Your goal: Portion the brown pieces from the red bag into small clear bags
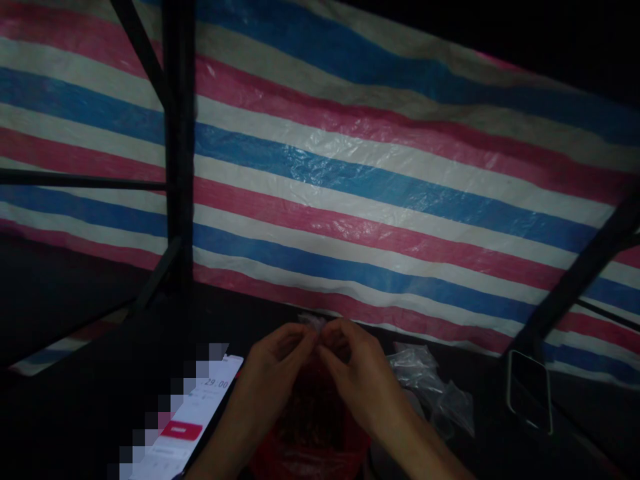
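Note:
My left hand (pixel 277 370) and my right hand (pixel 357 373) meet at the bottom middle, fingertips pinched together on the gathered top of a clear plastic bag (pixel 313 323). Below the hands the bag (pixel 310 427) hangs with dark reddish contents, dim and hard to make out. Both hands are closed on the bag's neck.
A lit phone screen (pixel 193 417) lies at the lower left on the dark surface. Crumpled clear plastic bags (pixel 430 387) lie to the right, and a dark phone (pixel 530 390) further right. A red, white and blue striped tarp (pixel 380 173) and black metal poles (pixel 177 147) stand behind.

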A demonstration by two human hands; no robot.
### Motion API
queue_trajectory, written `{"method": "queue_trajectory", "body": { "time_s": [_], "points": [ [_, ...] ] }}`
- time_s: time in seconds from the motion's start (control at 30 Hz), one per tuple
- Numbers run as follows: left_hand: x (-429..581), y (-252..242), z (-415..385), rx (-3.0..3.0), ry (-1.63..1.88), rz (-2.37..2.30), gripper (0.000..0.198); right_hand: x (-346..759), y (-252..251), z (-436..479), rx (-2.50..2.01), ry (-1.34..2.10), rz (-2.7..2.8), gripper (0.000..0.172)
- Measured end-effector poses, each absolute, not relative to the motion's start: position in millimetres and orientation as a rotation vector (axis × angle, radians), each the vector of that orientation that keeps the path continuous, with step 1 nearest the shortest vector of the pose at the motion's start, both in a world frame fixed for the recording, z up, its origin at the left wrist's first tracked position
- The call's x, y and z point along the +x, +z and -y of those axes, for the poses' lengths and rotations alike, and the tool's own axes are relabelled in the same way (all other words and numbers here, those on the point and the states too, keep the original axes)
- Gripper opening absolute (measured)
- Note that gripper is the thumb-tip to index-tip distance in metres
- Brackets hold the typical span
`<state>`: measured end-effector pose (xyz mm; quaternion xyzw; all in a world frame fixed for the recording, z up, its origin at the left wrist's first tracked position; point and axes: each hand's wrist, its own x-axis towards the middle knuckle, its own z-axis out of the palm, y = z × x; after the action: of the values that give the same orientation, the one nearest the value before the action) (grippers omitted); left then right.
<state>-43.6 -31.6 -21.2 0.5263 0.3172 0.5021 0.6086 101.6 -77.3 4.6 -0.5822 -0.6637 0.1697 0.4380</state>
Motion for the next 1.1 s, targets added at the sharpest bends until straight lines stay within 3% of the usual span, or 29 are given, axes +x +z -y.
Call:
{"method": "queue_trajectory", "body": {
  "time_s": [0.43, 0.9, 1.1],
  "points": [
    [-53.1, -27.5, 25.4, 1.202, 1.155, -0.695, 0.031, 85.5, 0.3, 85.3, -1.5, 0.294, 1.671, 0.014],
    [-41.4, -34.2, 39.9, 1.492, 1.176, -0.939, 0.023, 100.5, -12.0, 79.3, -1.441, 0.589, 1.601, 0.016],
    [-22.0, -32.3, 48.7, 1.49, 1.247, -1.103, 0.019, 101.9, -24.1, 85.2, -1.595, 0.335, 1.554, 0.015]
  ]
}}
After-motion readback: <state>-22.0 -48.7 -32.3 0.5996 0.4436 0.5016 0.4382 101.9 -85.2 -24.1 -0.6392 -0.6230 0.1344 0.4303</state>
